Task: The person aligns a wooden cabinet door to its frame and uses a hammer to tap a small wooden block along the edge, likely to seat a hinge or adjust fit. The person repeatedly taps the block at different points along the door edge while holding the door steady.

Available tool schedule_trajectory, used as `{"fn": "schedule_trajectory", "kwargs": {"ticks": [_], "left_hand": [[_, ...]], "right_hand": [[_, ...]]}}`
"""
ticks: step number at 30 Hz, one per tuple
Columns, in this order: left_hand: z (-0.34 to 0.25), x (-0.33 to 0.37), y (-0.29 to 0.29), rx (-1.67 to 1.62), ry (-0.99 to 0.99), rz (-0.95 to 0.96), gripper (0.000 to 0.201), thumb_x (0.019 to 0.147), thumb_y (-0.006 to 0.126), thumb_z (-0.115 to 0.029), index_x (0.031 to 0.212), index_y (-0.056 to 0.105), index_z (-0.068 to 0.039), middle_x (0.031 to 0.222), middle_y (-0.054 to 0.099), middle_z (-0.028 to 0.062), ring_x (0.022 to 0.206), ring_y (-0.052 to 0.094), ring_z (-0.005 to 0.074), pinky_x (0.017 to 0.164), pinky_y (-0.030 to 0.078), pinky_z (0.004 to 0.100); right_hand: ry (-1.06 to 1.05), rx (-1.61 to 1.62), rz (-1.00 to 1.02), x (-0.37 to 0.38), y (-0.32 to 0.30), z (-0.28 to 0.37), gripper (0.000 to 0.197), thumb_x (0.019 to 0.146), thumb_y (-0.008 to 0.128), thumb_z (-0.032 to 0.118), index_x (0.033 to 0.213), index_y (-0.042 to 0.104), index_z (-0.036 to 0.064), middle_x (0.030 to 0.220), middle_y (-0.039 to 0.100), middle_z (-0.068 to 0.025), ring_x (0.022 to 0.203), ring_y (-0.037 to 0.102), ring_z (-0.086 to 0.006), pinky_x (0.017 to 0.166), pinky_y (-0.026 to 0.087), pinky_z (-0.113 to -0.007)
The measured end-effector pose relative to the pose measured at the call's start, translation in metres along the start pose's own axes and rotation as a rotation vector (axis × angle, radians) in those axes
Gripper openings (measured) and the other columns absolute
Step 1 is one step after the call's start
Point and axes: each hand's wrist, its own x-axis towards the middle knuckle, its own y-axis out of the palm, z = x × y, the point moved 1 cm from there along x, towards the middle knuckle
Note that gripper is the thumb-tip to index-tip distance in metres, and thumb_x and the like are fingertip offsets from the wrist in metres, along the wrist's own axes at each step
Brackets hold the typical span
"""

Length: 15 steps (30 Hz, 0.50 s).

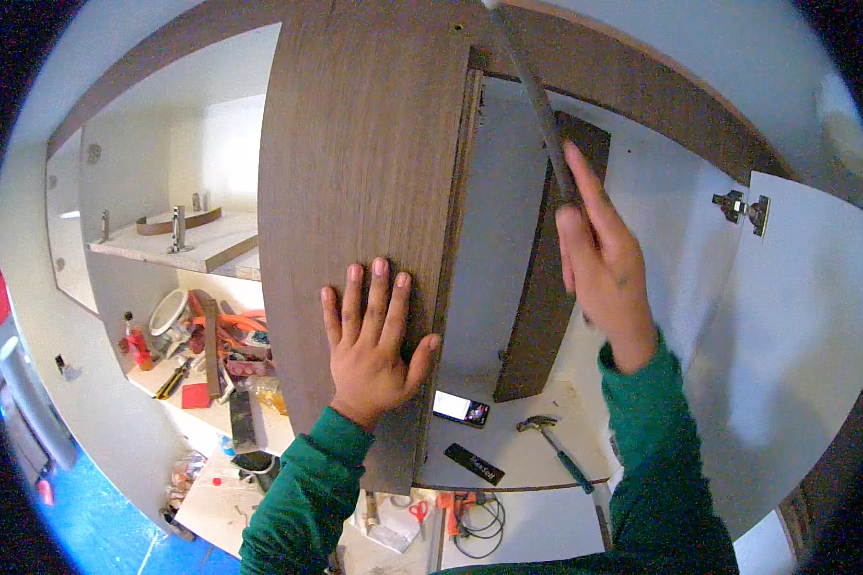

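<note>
I'm watching the left hand (374, 355) lying flat on the brown wood-grain panel (355, 144), its 5 fingers spreading and holding nothing. The right hand (604, 264) is gripping a long dark strip (539, 101), which is slanting up across the brown top rail (633, 57). Below, 1 hammer (563, 460) and 1 phone (461, 407) are lying on the pale shelf (511, 443).

Wide panel (355, 153): brown, streaky wood grain. Long bar (544, 110): dark grey. Sleeves (302, 489): dark green. Hammer handle (568, 460): teal. Scissors (418, 512): red. Right door (796, 287): white. Left floor (96, 508): blue.
</note>
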Motion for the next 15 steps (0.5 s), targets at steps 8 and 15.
{"fn": "schedule_trajectory", "kwargs": {"ticks": [8, 15], "left_hand": [[-0.025, 0.082, -0.001, 0.068, 0.101, 0.021, 0.083, 0.098, 0.056, -0.044, 0.163, 0.026, -0.002, 0.171, 0.022, 0.0188, 0.159, 0.019, 0.037, 0.127, 0.009, 0.0584], [-0.022, 0.209, 0.003, 0.155, 0.223, -0.253, 0.083, 0.098, 0.057, -0.046, 0.162, 0.028, -0.003, 0.17, 0.026, 0.0189, 0.158, 0.022, 0.0365, 0.127, 0.011, 0.059]], "right_hand": [[0.629, 0.731, 0.034, -0.182, -0.019, -0.019, 0.062, 0.107, 0.057, 0.035, 0.157, 0.04, 0.0039, 0.069, 0.052, -0.0014, 0.05, 0.05, -0.0114, 0.047, 0.043, -0.026], [0.759, 0.893, 0.077, -0.238, -0.026, -0.039, 0.069, 0.102, 0.064, 0.048, 0.151, 0.048, 0.0029, 0.07, 0.055, -0.0019, 0.054, 0.053, -0.0114, 0.049, 0.046, -0.027]]}}
